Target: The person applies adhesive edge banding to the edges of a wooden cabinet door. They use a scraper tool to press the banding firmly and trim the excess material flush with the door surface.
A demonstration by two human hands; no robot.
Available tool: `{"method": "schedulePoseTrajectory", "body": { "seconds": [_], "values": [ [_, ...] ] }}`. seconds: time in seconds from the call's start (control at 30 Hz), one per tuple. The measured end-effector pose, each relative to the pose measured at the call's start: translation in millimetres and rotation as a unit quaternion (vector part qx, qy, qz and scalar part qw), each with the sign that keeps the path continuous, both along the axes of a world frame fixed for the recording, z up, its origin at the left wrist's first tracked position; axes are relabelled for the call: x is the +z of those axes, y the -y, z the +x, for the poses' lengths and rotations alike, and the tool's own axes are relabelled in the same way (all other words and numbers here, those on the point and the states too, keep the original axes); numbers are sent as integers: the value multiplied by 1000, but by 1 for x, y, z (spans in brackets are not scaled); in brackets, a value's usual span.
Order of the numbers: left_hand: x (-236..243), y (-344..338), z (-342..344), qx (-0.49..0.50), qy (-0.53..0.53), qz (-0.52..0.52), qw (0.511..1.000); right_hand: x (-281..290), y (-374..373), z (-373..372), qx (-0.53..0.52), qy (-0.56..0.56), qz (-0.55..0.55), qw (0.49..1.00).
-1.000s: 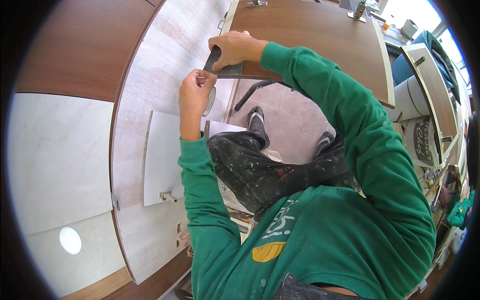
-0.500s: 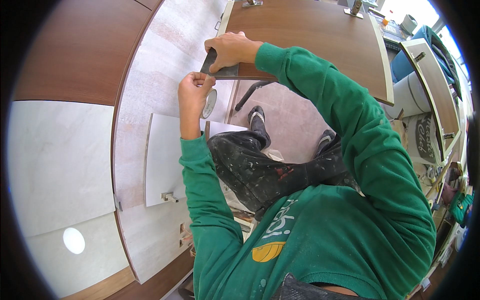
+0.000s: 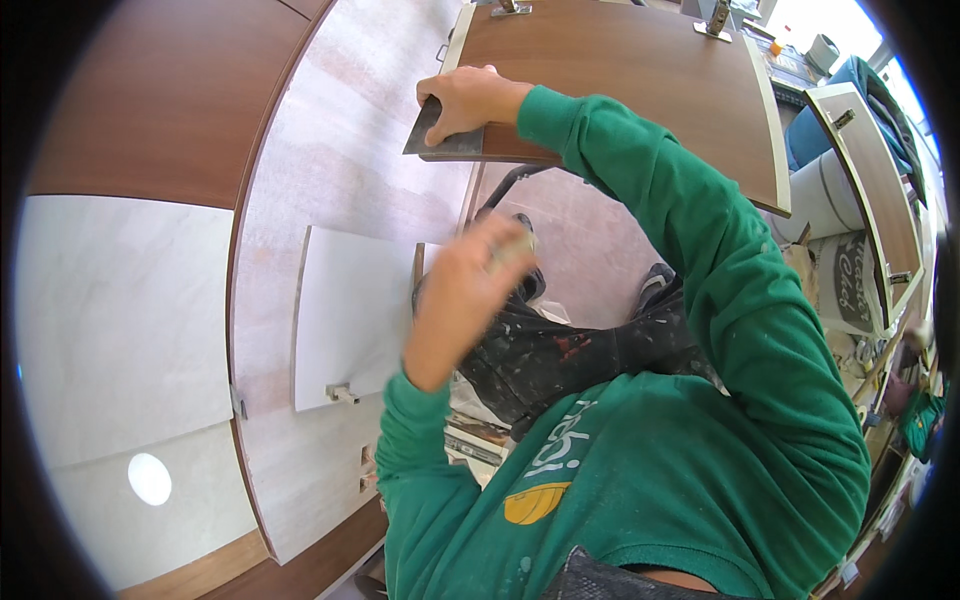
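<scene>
Head view: the right hand (image 3: 470,100) is closed around a flat grey scraper blade (image 3: 440,140), gripping it from above with the fingers curled over its top edge. The blade lies flat against the lower corner of the open brown cabinet door (image 3: 620,80), its wide edge resting along the door's bottom edge and its pointed corner jutting out past the door toward the pale marbled wall panel (image 3: 340,170). The hand covers the upper part of the blade, so any handle is out of sight.

The left hand (image 3: 470,295) hangs below the door's corner, well apart from the scraper blade, raised with its back to the camera. It is smeared by motion blur; the fingers look loosely bent, and something small and pale may sit at the fingertips, but whether it holds anything cannot be told.

Below the door, the green sleeves and chest hide most of the floor; only paint-spattered dark trousers (image 3: 560,360) and a shoe (image 3: 655,285) show. Left of the left hand, a white panel (image 3: 350,320) leans against the wall, a small metal fitting at its lower edge.
</scene>
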State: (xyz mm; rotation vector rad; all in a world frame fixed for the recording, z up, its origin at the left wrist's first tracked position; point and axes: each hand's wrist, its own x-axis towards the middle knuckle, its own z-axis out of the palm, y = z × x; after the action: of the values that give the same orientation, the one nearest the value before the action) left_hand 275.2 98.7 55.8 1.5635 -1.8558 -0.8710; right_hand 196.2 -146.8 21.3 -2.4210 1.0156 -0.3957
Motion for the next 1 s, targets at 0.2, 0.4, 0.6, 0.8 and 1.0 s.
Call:
{"method": "schedulePoseTrajectory", "body": {
  "seconds": [0.2,0.4,0.6,0.8,1.0],
  "values": [
    [-96,-109,-20,-136,194,44,971,7,26,-20,17,114,94,989],
    [-142,-166,-35,-153,139,6,978,16,-33,-48,215,33,39,975],
    [-129,-175,-28,-133,173,-19,976,28,-76,-18,185,-150,-68,969],
    [-86,-125,10,22,-11,-27,999,14,-67,-21,205,-17,-5,979],
    [-47,5,76,264,-313,-162,898,57,-53,-57,99,144,-151,973]
  ]
}}
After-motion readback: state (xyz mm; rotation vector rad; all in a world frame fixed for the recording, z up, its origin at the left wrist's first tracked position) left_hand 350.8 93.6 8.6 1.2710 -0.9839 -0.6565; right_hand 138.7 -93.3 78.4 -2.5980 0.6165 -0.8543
